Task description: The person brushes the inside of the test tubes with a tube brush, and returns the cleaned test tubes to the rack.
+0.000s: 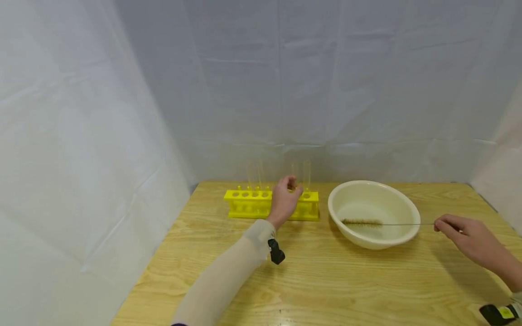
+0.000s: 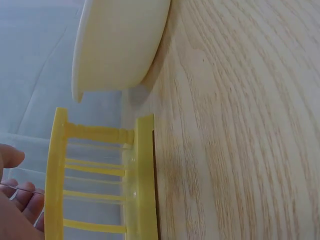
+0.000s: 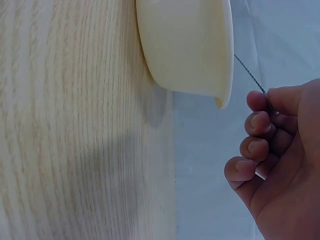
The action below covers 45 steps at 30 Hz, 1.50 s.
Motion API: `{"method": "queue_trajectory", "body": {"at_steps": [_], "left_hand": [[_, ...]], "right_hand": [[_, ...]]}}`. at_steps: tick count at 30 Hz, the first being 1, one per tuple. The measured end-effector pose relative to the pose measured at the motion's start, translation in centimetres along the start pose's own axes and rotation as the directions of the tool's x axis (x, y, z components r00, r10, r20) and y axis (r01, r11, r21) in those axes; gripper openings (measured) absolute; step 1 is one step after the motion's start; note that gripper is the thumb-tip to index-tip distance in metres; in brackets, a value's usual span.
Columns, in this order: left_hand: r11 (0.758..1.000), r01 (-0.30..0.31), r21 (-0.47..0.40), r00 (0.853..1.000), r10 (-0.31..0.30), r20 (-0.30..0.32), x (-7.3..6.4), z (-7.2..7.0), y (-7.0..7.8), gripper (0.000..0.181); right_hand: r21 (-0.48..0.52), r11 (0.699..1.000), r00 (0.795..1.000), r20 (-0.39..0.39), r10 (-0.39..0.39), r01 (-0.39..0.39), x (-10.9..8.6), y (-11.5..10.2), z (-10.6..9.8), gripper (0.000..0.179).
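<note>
Right grip (image 1: pixel 469 235) pinching brush (image 1: pixel 364 223), bowl (image 1: pixel 369 241) (cream)

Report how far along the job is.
Looks done: clear cylindrical tubes stand in the yellow plastic rack. In hand: the right hand pinches the brown-bristled wire brush; the left hand is at the rack, grip unclear. Remaining: perhaps brushing; no tube surrounds the brush.

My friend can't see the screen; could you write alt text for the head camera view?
A person's right hand pinches the wire handle of a bristled test tube brush over a cream basin, while the left hand is at a yellow test tube rack holding clear tubes. The basin and rack stand on a wooden table before pale sheeting.
</note>
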<state>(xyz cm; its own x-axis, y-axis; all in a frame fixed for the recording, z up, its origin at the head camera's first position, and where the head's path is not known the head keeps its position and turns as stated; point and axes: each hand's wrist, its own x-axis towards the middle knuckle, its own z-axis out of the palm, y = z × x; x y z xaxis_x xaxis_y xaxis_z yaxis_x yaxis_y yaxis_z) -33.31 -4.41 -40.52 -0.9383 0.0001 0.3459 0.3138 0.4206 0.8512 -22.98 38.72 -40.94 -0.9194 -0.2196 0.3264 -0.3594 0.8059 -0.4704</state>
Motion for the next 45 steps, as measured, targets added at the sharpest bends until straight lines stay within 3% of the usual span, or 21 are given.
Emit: {"method": "queue_trajectory", "body": {"at_steps": [7,13,17,20,24,31,40,45], "left_hand": [[0.995,-0.012,0.103,1.000,0.015,-0.025,-1.1,-0.6,0.8,0.047],[0.965,-0.127,0.230,0.984,0.152,-0.095,-2.1,-3.0,1.8,0.038],[0.913,-0.134,0.386,0.961,0.215,-0.175,-1.8,-5.0,1.4,0.022],[0.858,-0.101,0.503,0.949,0.235,-0.209,-1.2,-6.2,0.8,0.024],[0.778,-0.040,0.626,0.949,0.226,-0.221,-0.7,-7.2,0.3,0.032],[0.668,0.016,0.744,0.960,0.198,-0.199,-0.6,-7.7,0.0,0.041],[0.572,0.010,0.820,0.969,0.198,-0.150,-0.3,-7.3,0.2,0.042],[0.568,0.032,0.822,0.968,0.188,-0.168,0.1,-7.3,-0.1,0.042]], "right_hand": [[-0.003,1.000,1.000,0.019,0.023,-0.023,-0.4,0.2,0.0,0.026],[0.004,1.000,1.000,-0.003,0.019,-0.019,-0.3,0.3,-0.1,0.024],[0.012,1.000,1.000,-0.011,0.008,-0.008,-0.2,0.3,-0.1,0.023],[0.011,1.000,1.000,-0.015,0.012,-0.012,-0.1,0.3,-0.1,0.023],[0.010,1.000,1.000,-0.012,0.021,-0.021,-0.2,0.2,0.0,0.023],[0.021,0.999,0.999,0.005,0.035,-0.035,-0.3,0.1,0.0,0.024],[0.017,0.998,0.998,0.022,0.064,-0.064,-0.6,0.0,0.0,0.026],[0.026,0.998,0.999,0.017,0.051,-0.051,-0.1,-0.2,0.1,0.026]]}}
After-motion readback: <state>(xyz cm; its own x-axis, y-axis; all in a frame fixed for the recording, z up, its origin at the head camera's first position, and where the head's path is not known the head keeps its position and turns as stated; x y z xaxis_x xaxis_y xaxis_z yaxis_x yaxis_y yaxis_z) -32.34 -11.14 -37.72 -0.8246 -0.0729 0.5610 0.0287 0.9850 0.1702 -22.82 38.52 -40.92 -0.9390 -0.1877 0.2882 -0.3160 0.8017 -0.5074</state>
